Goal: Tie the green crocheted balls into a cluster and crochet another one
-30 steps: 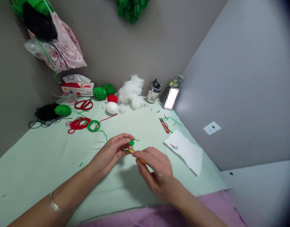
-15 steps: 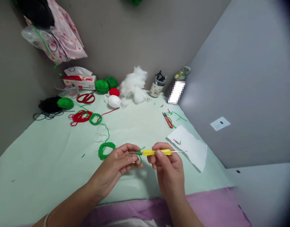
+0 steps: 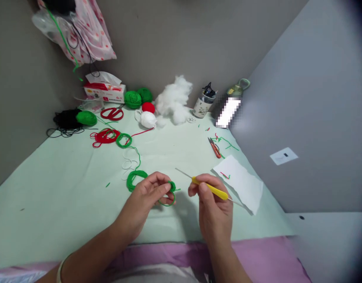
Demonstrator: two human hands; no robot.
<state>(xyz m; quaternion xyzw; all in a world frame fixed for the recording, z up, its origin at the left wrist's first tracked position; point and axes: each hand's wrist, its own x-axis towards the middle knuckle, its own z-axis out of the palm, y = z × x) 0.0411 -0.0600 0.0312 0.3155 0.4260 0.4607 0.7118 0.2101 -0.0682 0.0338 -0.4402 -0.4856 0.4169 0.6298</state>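
My left hand [image 3: 150, 196] pinches a small green crochet piece [image 3: 172, 186] between thumb and fingers. A short tail sticks out to its right, and a loop of green yarn hangs below it. In my right hand [image 3: 215, 208] is a crochet hook [image 3: 218, 192] with a yellow handle and a thin metal shaft at each end. The hook's upper end points up and left, apart from the green piece. Just behind my left hand lies a wound coil of green yarn [image 3: 130, 184], partly covered by the fingers.
Thread snips [image 3: 215, 148] and white paper [image 3: 242, 184] with yarn scraps lie at right. Further back are red scissors [image 3: 111, 114], red yarn [image 3: 106, 136], green balls [image 3: 133, 100], white stuffing [image 3: 175, 100], a pen cup [image 3: 202, 107] and a tissue box [image 3: 106, 93].
The hook has come out of the green piece and moved right, turning from level to slanted. My left hand still pinches the piece. The view has shifted slightly.
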